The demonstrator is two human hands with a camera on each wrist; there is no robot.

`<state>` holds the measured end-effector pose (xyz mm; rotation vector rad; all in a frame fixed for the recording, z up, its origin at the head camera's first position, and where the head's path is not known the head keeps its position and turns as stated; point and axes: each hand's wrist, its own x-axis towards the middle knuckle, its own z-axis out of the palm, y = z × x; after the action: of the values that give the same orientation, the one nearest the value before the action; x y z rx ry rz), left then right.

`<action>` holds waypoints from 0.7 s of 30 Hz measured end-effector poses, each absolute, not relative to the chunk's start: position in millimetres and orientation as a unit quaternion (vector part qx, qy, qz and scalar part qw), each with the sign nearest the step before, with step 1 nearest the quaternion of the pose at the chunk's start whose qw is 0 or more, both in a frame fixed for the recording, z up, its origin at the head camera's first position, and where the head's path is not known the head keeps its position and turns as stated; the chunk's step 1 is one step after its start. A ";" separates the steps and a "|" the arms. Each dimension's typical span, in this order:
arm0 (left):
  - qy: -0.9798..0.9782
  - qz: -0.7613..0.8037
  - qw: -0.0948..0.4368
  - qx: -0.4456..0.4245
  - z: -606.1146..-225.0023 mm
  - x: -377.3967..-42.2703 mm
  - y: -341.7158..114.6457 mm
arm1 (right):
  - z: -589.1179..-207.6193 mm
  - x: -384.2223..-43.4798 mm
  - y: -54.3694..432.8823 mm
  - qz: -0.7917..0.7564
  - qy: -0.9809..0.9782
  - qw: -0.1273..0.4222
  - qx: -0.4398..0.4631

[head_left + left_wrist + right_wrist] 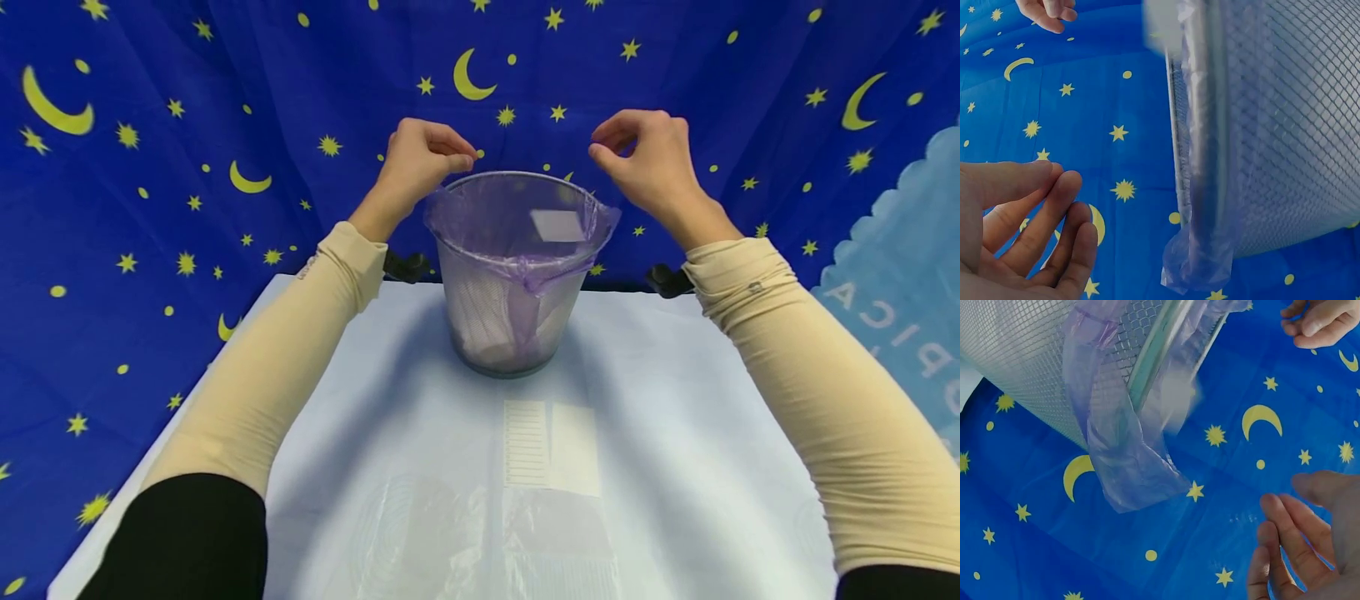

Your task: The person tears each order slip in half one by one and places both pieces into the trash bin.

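A mesh wastebasket (pixel 480 292) stands upright at the back of the table, lined with a thin purple plastic bag (pixel 532 271) folded over its rim and knotted at the front. At its mouth, a small white rectangular piece (pixel 557 225) shows, blurred in both wrist views; whether it touches the bag I cannot tell. My left hand (pixel 431 158) hovers above the rim's left side, thumb close to the fingertips, holding nothing visible. Beyond the right side, my right hand (pixel 648 158) is raised with loosely bent fingers and nothing between them. Light crumpled contents show faintly through the mesh.
On the white table (pixel 675 417) lie a lined paper sheet (pixel 525 442), a plain cream sheet (pixel 575 450) and clear plastic packaging (pixel 435 533). Two black clamps (pixel 406 267) sit along the back edge. A blue star-and-moon curtain (pixel 300 92) hangs behind.
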<state>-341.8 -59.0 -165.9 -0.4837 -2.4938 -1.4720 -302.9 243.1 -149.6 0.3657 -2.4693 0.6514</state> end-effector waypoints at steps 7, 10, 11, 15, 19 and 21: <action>-0.862 -0.464 0.121 -0.163 -169.5 -342.4 -67.8 | -154.5 -299.1 251.9 0.257 -0.930 0.236 0.116; -0.878 -0.432 0.135 -0.157 -172.4 -341.1 -76.9 | -159.2 -297.6 263.7 0.260 -0.934 0.222 0.108; -0.883 -0.422 0.139 -0.154 -173.8 -340.9 -80.9 | -161.3 -297.0 270.0 0.262 -0.934 0.219 0.104; -0.898 -0.396 0.141 -0.131 -180.1 -340.8 -100.2 | -174.4 -293.5 301.9 0.270 -0.940 0.195 0.075; -0.897 -0.406 0.137 -0.112 -184.2 -341.0 -117.3 | -191.1 -288.7 327.2 0.277 -0.943 0.180 0.051; -0.894 -0.413 0.135 -0.111 -185.8 -341.4 -122.6 | -198.5 -286.2 333.9 0.281 -0.940 0.186 0.050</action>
<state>-341.4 -122.6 -185.8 -0.3221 -2.5899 -1.1970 -286.2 333.9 -198.5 0.1407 -2.6475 0.7926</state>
